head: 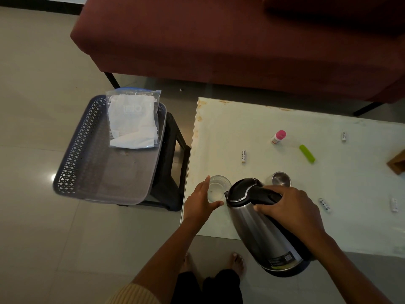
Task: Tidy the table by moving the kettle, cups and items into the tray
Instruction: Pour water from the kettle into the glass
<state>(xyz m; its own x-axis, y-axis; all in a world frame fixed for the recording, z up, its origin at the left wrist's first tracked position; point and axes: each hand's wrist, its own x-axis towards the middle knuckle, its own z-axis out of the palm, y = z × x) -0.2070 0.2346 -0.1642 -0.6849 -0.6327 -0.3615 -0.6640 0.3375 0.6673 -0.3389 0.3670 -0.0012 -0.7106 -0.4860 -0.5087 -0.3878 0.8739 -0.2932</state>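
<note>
The head view is the only one. The table (241, 123) stands right of a dark lattice tray (72, 154), which sits on a black stool (173, 163) just off the table's left edge. Only one thing lies in the tray, a clear plastic bag (133, 119) of white paper at its far end.

The right hand (291, 207) grips the kettle (258, 233) by its black handle, fingers curled round it. The kettle is tilted, with its lid toward the tray and its base hanging past the table's near edge. It looks lifted, though the base is partly hidden.

The left hand (203, 200) is at the near left corner. Thumb and forefinger are spread in a fork round the glass cup (219, 188) and the fingers are fairly straight. I cannot tell whether they touch it. The glass stands just beside the kettle's lid.

A steel cup (281, 178) stands just behind the kettle handle. Farther back, mid-table, are a pink-capped bottle (278, 137) and a green stick (307, 153). Four batteries are scattered about: one near the middle (243, 156), one toward the far right (343, 136), and two near the right hand (324, 204) (394, 204).

The task looks barely begun. The kettle is in hand and the glass is about to be, but both cups and all the small items have yet to go into the tray.
</note>
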